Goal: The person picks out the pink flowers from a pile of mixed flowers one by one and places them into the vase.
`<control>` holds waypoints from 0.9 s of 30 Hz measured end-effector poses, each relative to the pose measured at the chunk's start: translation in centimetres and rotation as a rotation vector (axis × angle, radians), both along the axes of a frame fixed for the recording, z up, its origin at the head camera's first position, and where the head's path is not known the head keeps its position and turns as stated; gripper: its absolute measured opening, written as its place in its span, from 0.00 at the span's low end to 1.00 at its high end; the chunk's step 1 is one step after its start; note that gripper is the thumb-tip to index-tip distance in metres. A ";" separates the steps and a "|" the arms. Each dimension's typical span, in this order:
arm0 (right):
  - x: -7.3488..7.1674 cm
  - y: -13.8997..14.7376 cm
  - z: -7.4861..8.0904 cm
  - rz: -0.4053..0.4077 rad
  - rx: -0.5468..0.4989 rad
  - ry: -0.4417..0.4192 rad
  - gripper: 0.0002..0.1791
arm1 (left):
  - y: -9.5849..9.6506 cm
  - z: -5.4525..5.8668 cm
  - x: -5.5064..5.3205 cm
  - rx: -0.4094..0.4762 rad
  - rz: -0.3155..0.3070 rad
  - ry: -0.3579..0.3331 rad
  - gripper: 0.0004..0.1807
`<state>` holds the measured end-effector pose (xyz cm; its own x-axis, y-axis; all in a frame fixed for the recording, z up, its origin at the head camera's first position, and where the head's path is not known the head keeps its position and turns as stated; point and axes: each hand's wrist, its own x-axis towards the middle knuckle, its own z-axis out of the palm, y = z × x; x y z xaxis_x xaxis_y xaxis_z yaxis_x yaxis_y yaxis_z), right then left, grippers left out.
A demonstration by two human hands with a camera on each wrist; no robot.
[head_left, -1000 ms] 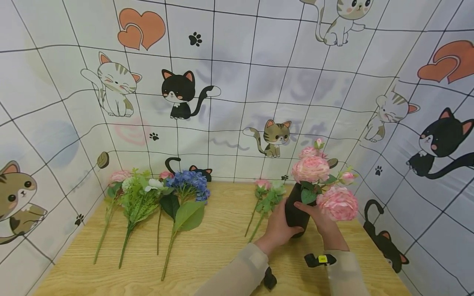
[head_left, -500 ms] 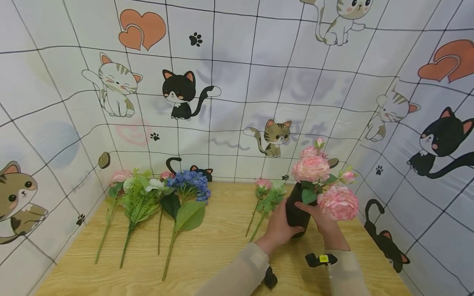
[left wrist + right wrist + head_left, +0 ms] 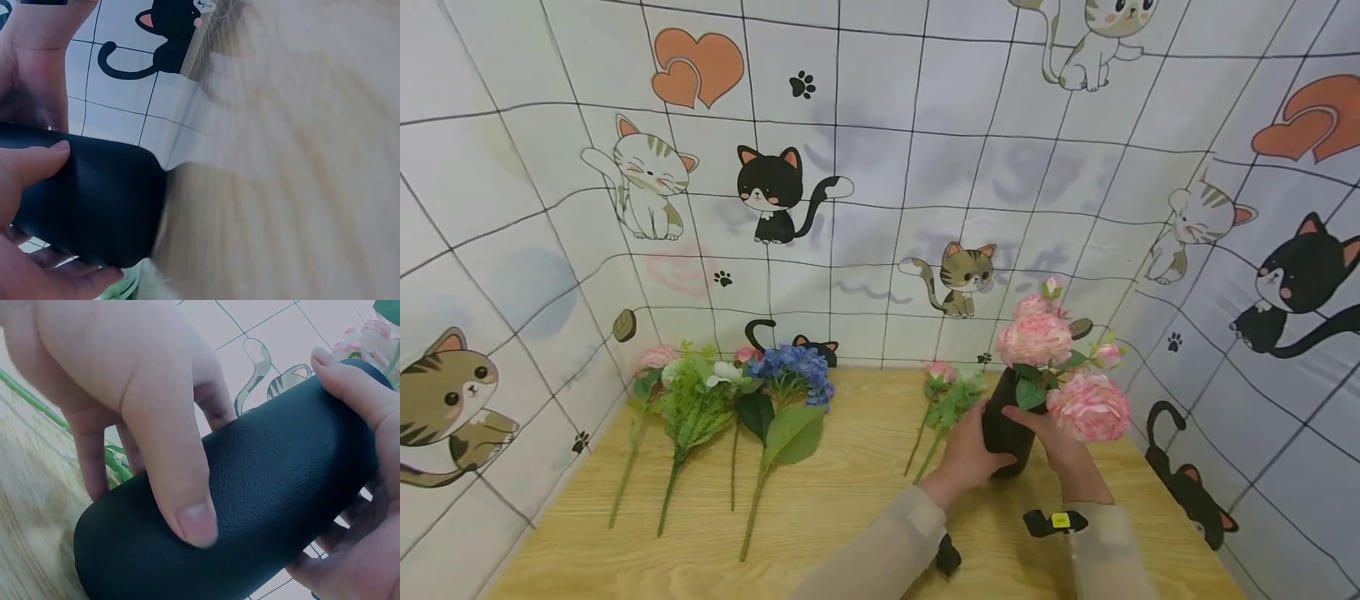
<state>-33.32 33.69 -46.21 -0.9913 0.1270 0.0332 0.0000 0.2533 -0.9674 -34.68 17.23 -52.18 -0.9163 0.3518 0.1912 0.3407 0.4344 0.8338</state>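
Observation:
A black vase [image 3: 1006,429] with pink peonies [image 3: 1036,337] in it stands on the right side of the table, leaning slightly. My left hand [image 3: 970,454] grips its lower part from the left, the thumb [image 3: 194,519] across the near face. Higher up, my right hand [image 3: 1063,450] holds the vase from the right, with its thumb [image 3: 340,378] near the rim. Some fingers of both hands are hidden behind the vase. In the left wrist view, the vase base [image 3: 144,194] shows close beside the wooden tabletop.
Left on the table [image 3: 865,467] lie a blue hydrangea [image 3: 793,371], a green leafy spray [image 3: 692,404] and pink and white flowers. A small pink flower [image 3: 938,372] and a green stem [image 3: 955,404] lie beside my left hand. A cat-print cloth [image 3: 880,167] hangs behind.
The whole head view has shifted slightly, with the scene sliding a little to the right. Both hands keep the same hold on the vase.

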 end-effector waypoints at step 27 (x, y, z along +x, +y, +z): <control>0.1 0.3 0.1 0.027 0.033 -0.065 0.68 | -9.0 4.7 2.0 -0.277 -0.176 0.202 0.41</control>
<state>-33.27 33.99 -46.14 -0.9946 0.1002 -0.0279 0.0556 0.2855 -0.9568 -32.71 8.25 -47.49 -0.7908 0.5643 0.2370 0.5755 0.5539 0.6017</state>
